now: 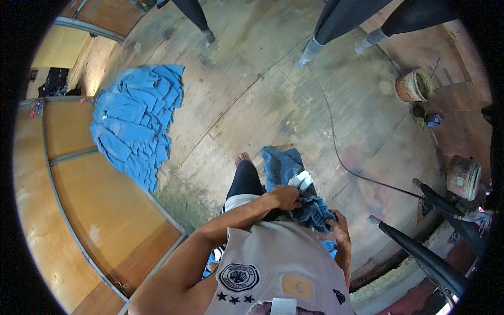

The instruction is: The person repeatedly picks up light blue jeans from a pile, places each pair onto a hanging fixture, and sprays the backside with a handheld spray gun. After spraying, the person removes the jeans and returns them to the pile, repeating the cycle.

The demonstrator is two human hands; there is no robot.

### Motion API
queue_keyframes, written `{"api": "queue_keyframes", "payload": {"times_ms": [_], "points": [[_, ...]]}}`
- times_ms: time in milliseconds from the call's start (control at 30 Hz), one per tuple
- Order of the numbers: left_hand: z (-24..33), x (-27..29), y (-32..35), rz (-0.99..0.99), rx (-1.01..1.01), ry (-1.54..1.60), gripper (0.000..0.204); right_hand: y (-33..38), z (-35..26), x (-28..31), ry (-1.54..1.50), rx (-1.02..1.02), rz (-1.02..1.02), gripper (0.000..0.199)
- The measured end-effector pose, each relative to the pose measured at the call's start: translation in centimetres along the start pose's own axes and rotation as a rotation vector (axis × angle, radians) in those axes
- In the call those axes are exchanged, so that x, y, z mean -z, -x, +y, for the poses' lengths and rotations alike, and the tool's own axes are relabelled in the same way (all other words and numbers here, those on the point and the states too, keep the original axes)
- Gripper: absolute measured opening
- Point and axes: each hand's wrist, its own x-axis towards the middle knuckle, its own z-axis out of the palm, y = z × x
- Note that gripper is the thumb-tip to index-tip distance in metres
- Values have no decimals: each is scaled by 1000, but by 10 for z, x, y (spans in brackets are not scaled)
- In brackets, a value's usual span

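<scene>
A bunched blue denim garment (pixel 283 164) hangs in front of my body, its upper part spreading forward over the floor. My left hand (pixel 285 197) is closed on its edge, right beside a white piece (pixel 301 181) that lies against the denim; whether this is a lining or a separate cloth I cannot tell. On the other side, my right hand (pixel 338 224) grips the gathered, crumpled part of the same garment with the fingers curled round its edge. Folds hide most fingertips of the left hand.
A large pile of blue denim garments (pixel 139 115) lies at left beside wooden panels (pixel 100 194). Dark leg-shaped forms (pixel 349 21) with grey ends stand at far right and lower right. A black cable (pixel 336 142) crosses the floor. Stained buckets (pixel 415 85) line the right.
</scene>
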Motion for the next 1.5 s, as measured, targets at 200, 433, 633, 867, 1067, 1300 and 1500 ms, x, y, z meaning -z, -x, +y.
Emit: {"api": "queue_keyframes", "payload": {"times_ms": [200, 433, 633, 867, 1067, 1300, 1500], "points": [[0, -1, 7, 13, 77, 5, 50, -16, -4, 10, 109, 77, -7, 41], [-11, 9, 24, 144, 23, 47, 53, -47, 18, -7, 250, 267, 241, 53], [15, 61, 33, 207, -91, 47, 51, -50, 2, -34, -82, -142, 307, 57], [-3, 224, 44, 338, 63, -142, 52, -79, -94, -92, -685, 342, 507, 45], [-43, 331, 47, 521, 96, -301, 53, -118, -183, -107, 147, 493, 904, 34], [-68, 346, 40, 551, 100, -328, 58, -118, -250, -89, -7, 144, 587, 34], [-80, 252, 55, 504, -110, -147, 63, -152, -241, -58, -73, 236, 677, 21]]}}
